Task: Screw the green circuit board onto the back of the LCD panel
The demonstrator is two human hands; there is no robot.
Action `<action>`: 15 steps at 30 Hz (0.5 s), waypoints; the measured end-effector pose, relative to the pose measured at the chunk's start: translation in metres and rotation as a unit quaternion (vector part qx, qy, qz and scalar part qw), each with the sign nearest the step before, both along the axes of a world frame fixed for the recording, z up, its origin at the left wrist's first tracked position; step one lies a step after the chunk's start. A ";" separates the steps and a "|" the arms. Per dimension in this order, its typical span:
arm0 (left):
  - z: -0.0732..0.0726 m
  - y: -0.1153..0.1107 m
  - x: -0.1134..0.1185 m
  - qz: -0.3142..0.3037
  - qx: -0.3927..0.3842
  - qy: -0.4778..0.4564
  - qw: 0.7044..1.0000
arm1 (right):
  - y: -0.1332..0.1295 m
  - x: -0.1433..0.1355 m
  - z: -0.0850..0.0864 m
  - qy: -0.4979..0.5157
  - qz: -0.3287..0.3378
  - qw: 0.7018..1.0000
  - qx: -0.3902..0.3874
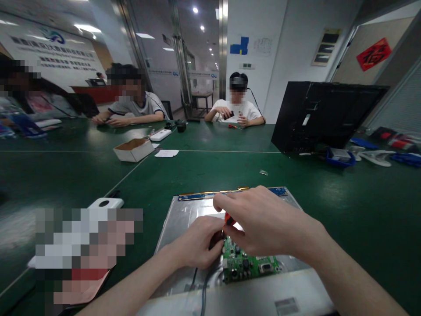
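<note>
A silver metal panel [177,219] lies on the green table, with a blue strip board [194,197] along its far edge. On the panel sits a green circuit board [245,263]. My right hand [263,219] is closed round a red and black tool handle [229,219], above the board's upper left corner. Beside it, my left hand [200,241] has its fingers curled at that corner; what they hold, if anything, is hidden. Dark cables [204,289] run down from under my left hand over the panel's near edge.
A white device [107,203] and pixelated items lie to the left. Farther off are an open white box [134,151], a paper [166,153] and, at the right, a black monitor [325,116] beside a blue tray [340,158]. Several people sit across the table.
</note>
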State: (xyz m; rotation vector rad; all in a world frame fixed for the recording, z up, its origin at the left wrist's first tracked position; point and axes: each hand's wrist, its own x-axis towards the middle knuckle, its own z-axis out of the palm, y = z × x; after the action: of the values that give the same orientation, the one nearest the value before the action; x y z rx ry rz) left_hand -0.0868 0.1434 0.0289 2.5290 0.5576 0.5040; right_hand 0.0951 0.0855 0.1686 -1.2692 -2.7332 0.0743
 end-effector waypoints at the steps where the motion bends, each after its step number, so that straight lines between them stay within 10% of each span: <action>1: 0.000 0.000 0.000 -0.002 0.003 -0.002 1.000 | 0.001 0.000 0.000 -0.003 -0.007 1.000 0.004; 15: 0.004 -0.003 0.001 -0.010 0.012 -0.012 1.000 | 0.003 -0.002 -0.001 -0.006 -0.024 0.999 0.027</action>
State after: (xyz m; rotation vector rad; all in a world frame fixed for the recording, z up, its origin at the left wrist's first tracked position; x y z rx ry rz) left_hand -0.0857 0.1404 0.0325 2.5460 0.5190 0.5363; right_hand 0.0933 0.0883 0.1677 -1.3232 -2.6951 -0.0120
